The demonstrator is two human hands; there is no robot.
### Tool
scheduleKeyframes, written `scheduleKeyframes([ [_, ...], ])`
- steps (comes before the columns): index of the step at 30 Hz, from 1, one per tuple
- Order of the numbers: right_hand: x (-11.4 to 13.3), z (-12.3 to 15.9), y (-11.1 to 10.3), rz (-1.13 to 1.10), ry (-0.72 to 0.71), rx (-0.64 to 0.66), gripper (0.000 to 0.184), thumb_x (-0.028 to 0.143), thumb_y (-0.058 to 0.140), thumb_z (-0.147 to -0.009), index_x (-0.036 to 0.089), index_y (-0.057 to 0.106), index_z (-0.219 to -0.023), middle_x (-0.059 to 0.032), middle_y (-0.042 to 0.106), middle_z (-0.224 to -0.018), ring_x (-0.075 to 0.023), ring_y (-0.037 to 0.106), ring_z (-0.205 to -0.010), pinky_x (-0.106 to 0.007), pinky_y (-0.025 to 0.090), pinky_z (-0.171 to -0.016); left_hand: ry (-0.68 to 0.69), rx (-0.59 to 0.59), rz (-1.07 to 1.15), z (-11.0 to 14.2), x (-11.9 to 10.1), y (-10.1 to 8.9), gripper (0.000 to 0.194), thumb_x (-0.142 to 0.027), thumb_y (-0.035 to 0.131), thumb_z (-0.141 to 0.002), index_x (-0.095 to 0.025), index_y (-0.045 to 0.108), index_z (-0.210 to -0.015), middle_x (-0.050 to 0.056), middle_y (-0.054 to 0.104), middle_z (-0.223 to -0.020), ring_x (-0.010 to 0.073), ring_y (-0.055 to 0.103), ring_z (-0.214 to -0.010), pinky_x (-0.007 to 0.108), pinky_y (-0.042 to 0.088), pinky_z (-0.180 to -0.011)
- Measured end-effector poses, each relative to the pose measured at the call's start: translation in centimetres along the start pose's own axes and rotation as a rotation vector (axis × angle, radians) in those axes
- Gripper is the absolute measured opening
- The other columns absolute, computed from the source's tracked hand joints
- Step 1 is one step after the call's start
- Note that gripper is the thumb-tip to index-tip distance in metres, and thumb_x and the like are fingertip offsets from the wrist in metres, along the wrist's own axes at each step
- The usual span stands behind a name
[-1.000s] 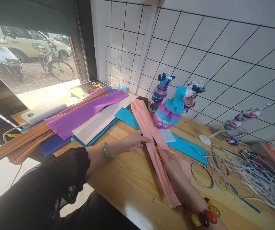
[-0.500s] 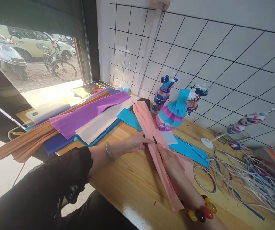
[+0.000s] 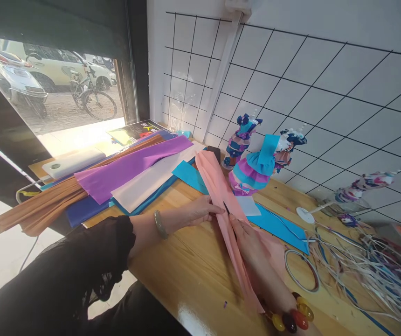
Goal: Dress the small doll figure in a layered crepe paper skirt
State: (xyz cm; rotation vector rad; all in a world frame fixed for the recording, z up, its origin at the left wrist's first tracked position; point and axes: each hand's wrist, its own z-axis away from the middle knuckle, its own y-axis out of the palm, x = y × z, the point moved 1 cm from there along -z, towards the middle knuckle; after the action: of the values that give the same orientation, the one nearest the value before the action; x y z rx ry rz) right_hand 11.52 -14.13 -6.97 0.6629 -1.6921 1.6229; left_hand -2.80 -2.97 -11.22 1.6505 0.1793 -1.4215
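A long strip of salmon-pink crepe paper (image 3: 209, 172) lies slantwise across the table, with a lengthwise slit or fold near its middle. My left hand (image 3: 202, 211) pinches its left edge between thumb and fingers. On the strip's right side, my right hand (image 3: 244, 233) is closed round scissors (image 3: 226, 208); only a dark, narrow blade shows, pointing away from me between the paper's layers. Their handles are hidden by the hand. More pink paper spreads beneath my right forearm.
Purple crepe paper (image 3: 134, 165), brown and cream sheets are piled left, near a white power bank-like device (image 3: 72, 162). Behind stands a doll-like figure in a ruffled paper dress (image 3: 251, 175). A wire ring (image 3: 301, 270) and tangled strips (image 3: 378, 266) lie right, on the wooden table (image 3: 172, 270).
The view has shifted slightly, so the surroundings appear a little lower and farther right. Both hands keep their hold, and the blade stays at about the same place on the pink paper.
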Motion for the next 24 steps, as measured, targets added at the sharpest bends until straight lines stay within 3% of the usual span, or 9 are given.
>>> scheduleKeyframes([
  [3, -0.5, -0.2, -0.3, 0.012, -0.009, 0.005, 0.036, 0.037, 0.031, -0.096, 0.024, 0.062, -0.109, -0.008, 0.061, -0.123, -0.02, 0.058, -0.11, -0.033, 0.046, -0.093, -0.049, 0.006, 0.01, -0.2, 0.0, -0.3, 0.028, -0.022, 0.077, -0.063, -0.013, 0.066, -0.087, 0.008, 0.067, -0.091, 0.0175, 0.063, -0.084, 0.028, 0.05, -0.073],
  [8, -0.7, -0.7, 0.3, 0.057, -0.012, 0.019, 0.028, 0.034, 0.053, -0.091, 0.02, 0.057, -0.115, -0.0075, 0.058, -0.12, -0.0187, 0.059, -0.099, -0.039, 0.05, -0.085, -0.063, -0.099, 0.08, -0.4, -0.4, -0.7, 0.037, -0.028, 0.08, -0.062, -0.014, 0.063, -0.091, 0.008, 0.066, -0.091, 0.016, 0.063, -0.08, 0.029, 0.05, -0.07],
  [14, -0.8, -0.2, 0.7, 0.09, -0.01, 0.018, 0.026, 0.038, 0.047, -0.093, 0.023, 0.061, -0.109, -0.0066, 0.061, -0.114, -0.0184, 0.061, -0.096, -0.037, 0.051, -0.084, -0.04, -0.12, 0.053, -0.8, -0.1, -1.2, 0.039, -0.022, 0.082, -0.056, -0.015, 0.065, -0.089, 0.007, 0.067, -0.092, 0.016, 0.063, -0.082, 0.029, 0.05, -0.07],
  [24, -0.4, -0.4, -0.8, 0.112, -0.06, 0.057, 0.028, 0.033, 0.053, -0.091, 0.021, 0.057, -0.115, -0.007, 0.057, -0.12, -0.0195, 0.059, -0.1, -0.039, 0.051, -0.084, -0.034, -0.098, 0.066, -0.4, -0.6, -0.5, 0.04, -0.018, 0.081, -0.056, -0.016, 0.065, -0.093, 0.008, 0.068, -0.096, 0.0183, 0.065, -0.088, 0.028, 0.05, -0.073],
])
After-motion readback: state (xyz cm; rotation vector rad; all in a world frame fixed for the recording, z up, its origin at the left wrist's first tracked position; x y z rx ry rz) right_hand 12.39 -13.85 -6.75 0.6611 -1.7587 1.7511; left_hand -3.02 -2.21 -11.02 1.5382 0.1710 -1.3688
